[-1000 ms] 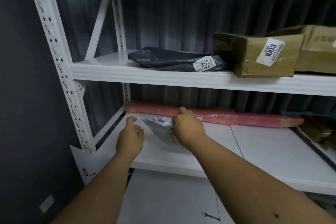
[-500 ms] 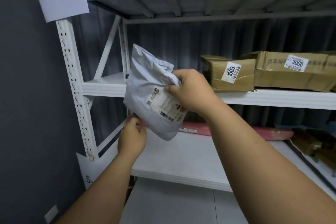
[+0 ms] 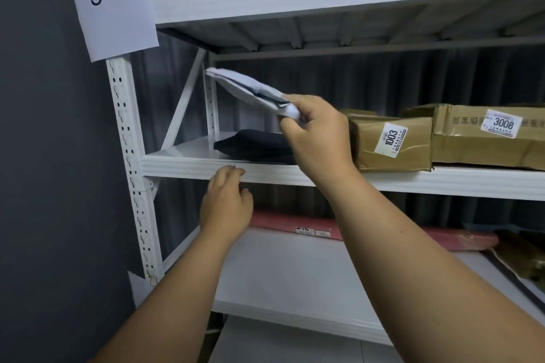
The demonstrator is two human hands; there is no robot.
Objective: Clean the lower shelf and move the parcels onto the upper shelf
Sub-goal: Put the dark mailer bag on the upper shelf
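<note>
- My right hand [image 3: 317, 130] pinches the grey parcel [image 3: 250, 91] by one end, over the upper shelf [image 3: 191, 166].
- My left hand [image 3: 225, 203] hangs relaxed, empty.
- Best laid flat left of the dark bag [image 3: 256, 146].

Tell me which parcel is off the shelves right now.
The grey-white mailer bag, pinched at one end by the right hand above the black bag. The black bag, both brown parcels and the red one all lie on shelves.
</note>
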